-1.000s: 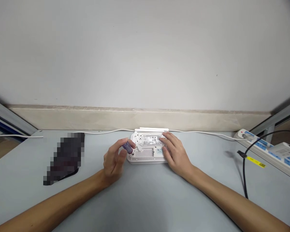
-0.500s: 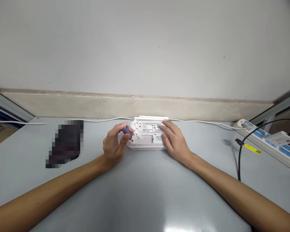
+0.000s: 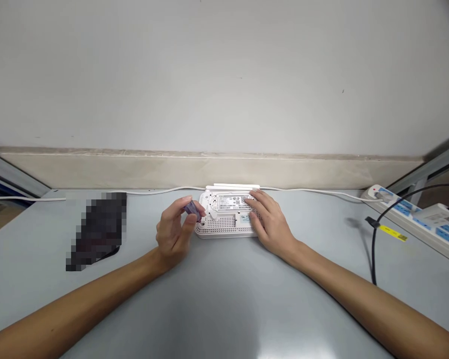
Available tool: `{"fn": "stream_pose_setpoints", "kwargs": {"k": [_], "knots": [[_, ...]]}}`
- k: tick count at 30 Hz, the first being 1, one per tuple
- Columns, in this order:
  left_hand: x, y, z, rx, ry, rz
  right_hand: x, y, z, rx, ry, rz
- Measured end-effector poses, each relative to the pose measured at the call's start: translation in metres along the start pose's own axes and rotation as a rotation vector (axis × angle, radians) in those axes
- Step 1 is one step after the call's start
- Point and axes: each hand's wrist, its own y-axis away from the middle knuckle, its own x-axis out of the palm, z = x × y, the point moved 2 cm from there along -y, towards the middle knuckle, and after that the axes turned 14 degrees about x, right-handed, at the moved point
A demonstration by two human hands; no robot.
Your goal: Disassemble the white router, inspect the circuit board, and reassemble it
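Note:
A white router (image 3: 217,233) lies underside up on the grey table, with vent holes, printed labels and white antennas along its far edge. My left hand (image 3: 175,229) is closed around the purple, see-through handle of a screwdriver (image 3: 193,211), tilted over the router's near left corner. Its shaft and tip cannot be made out. Close to the handle is a round corner hole (image 3: 202,224). My right hand (image 3: 271,219) rests on the router's right part with fingers spread, covering that end.
To the left lies a dark, pixelated object (image 3: 101,229). A white power strip (image 3: 415,217) with blue sockets stands at the right, near a black cable (image 3: 374,249) with a yellow tag. A white cord (image 3: 164,191) runs along the wall behind the router.
The whole view has shifted slightly, so everything sits a little lower. The screwdriver handle leans a bit more to the left, and my left fingers have turned slightly. My right hand stays on the router.

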Motion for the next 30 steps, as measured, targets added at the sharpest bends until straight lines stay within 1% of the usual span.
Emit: {"fn": "stream_pose_setpoints", "kwargs": {"k": [14, 23, 30], "knots": [[0.0002, -0.0006, -0.0018, -0.033, 0.035, -0.013, 0.0009, 0.0002, 0.0002, -0.001, -0.008, -0.013], [-0.0011, -0.0028, -0.0036, -0.038, 0.031, 0.013, 0.0003, 0.0002, 0.0012, 0.0, -0.002, -0.009], [-0.0007, -0.0005, -0.0027, -0.036, 0.024, 0.009, 0.0009, 0.0004, 0.0003, -0.007, -0.005, -0.021]]}}
